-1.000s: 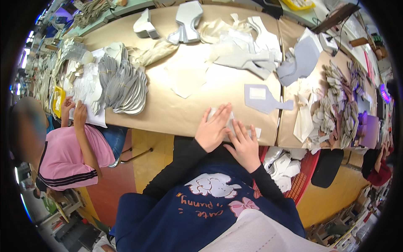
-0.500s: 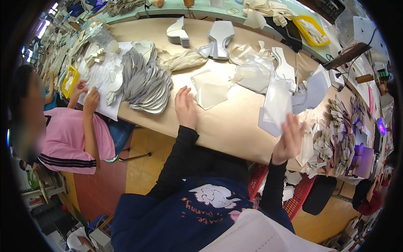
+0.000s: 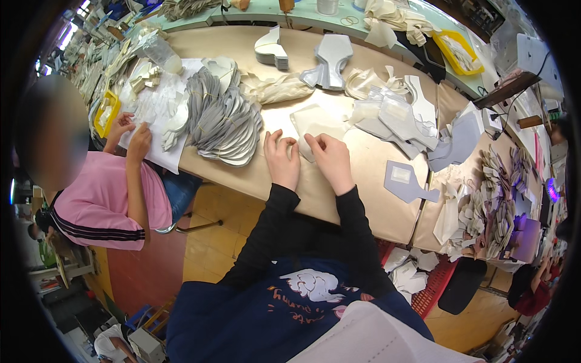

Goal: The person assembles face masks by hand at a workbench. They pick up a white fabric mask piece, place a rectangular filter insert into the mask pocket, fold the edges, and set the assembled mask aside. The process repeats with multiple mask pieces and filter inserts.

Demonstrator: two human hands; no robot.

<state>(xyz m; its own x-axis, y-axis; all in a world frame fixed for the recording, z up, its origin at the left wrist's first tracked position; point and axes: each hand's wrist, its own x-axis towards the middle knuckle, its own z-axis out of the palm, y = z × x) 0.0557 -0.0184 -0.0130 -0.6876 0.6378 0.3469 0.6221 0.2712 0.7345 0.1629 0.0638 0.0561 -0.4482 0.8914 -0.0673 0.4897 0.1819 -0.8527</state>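
A thin stack of pale cream squares [image 3: 324, 123] lies on the table in front of me. At its near left corner is my left hand [image 3: 282, 160], its fingers loosely curled and apart, holding nothing that I can see. My right hand [image 3: 331, 160] is at the stack's near edge with thumb and forefinger pinched together; what they hold, if anything, is too small to make out. To the right, a grey shaped piece [image 3: 411, 192] with a whitish rectangular patch [image 3: 400, 174] lies flat. Behind it is a loose pile of similar grey pieces [image 3: 404, 118].
Bundled grey pieces [image 3: 221, 121] lie at left, beside a co-worker in a pink shirt [image 3: 115, 187]. Neat stacks of white pieces [image 3: 272, 48] and grey pieces [image 3: 330, 57] stand at the back. Scraps [image 3: 478, 212] cover the right end, above a red basket [image 3: 436, 290].
My right hand has come left from the grey piece to the cream stack, its fingers now pinched. The whitish sheet overlapping the grey piece is gone from there. The view has shifted slightly.
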